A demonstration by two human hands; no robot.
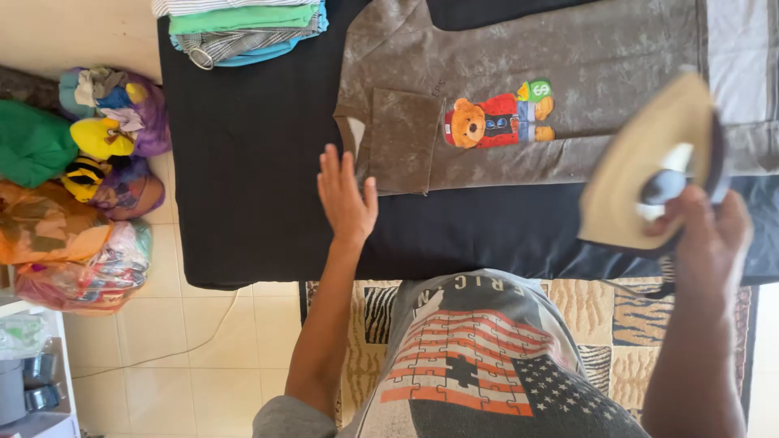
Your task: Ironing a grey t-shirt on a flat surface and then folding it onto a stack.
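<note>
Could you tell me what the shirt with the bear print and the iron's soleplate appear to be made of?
The shirt looks like soft knit cotton with a mottled, washed grey-brown finish; it lies limp and flat.
The iron, held in the right hand, has a smooth beige soleplate, perhaps ceramic-coated or metal; blur leaves that open.
The left hand rests beside the sleeve.

Mottled brown cloth shirt (584, 57) on matt black fabric cover (251, 162); the blurred iron (649, 166) soleplate looks smooth, perhaps metal.

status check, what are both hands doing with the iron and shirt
Left hand flat at the sleeve edge of the brown shirt. Right hand holds the iron lifted, tilted. Nothing on the shirt.
</note>
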